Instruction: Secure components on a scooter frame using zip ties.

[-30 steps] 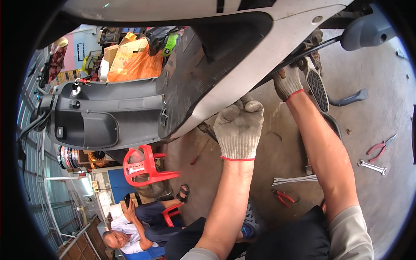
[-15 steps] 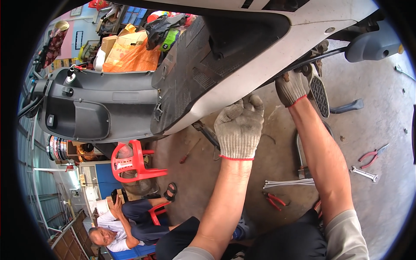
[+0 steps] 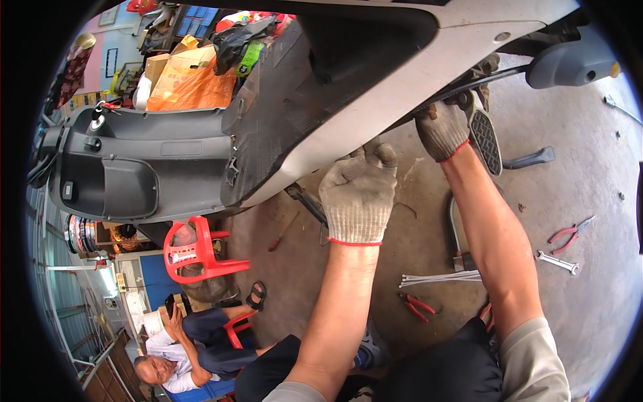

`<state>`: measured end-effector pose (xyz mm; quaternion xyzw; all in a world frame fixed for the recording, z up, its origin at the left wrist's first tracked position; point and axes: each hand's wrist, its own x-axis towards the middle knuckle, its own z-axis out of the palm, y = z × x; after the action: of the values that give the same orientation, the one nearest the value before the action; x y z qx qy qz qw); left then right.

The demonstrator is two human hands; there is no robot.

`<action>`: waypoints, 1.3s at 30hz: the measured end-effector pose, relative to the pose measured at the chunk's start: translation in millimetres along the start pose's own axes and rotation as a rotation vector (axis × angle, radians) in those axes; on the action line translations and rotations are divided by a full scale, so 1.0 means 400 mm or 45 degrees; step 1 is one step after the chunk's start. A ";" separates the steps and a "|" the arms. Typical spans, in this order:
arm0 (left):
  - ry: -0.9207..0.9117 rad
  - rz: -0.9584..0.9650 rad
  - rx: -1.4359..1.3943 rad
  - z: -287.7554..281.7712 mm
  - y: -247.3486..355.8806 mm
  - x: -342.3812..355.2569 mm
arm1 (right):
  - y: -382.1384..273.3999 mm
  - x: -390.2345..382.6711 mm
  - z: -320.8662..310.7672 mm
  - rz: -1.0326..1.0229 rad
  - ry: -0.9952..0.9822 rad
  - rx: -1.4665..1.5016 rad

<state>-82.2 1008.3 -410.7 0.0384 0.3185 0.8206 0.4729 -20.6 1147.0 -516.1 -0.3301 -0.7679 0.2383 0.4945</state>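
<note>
Overhead, a grey scooter body panel (image 3: 375, 100) spans the upper view. Left hand (image 3: 358, 194), gloved, fingers curled shut into a fist, presses against the panel's lower edge. Right hand (image 3: 442, 127), gloved, reaches up under the panel by the ribbed foot pedal (image 3: 485, 142); whether its grip is closed cannot be told. Red-handled pliers (image 3: 569, 233), a wrench (image 3: 557, 262) and a red stool (image 3: 194, 251) sit on the concrete floor (image 3: 589, 167).

Stained grey concrete floor (image 3: 589, 181), a red plastic chair (image 3: 194, 251), and blue corrugated metal wall (image 3: 57, 301) at left.
</note>
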 end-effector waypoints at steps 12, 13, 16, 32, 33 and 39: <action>-0.240 -0.066 0.108 -0.039 0.012 0.012 | 0.020 -0.002 0.017 0.041 -0.134 -0.054; -0.241 -0.069 0.108 -0.044 0.010 0.012 | 0.028 -0.002 0.019 0.079 -0.191 -0.002; -0.205 -0.045 0.150 -0.037 0.020 0.007 | -0.034 0.008 -0.017 0.226 -0.187 0.166; -0.091 -0.039 -0.028 0.008 -0.009 0.000 | -0.027 0.006 0.002 0.274 0.012 0.226; -0.074 -0.056 -0.076 0.006 -0.010 0.001 | -0.025 0.008 0.008 0.245 0.023 0.190; -0.152 -0.091 -0.105 0.010 -0.011 0.014 | -0.032 0.000 0.027 0.223 0.172 0.359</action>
<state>-80.5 1016.0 -411.4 0.0564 0.2570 0.8119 0.5212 -34.0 1138.2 -511.6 -0.3384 -0.6603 0.3629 0.5638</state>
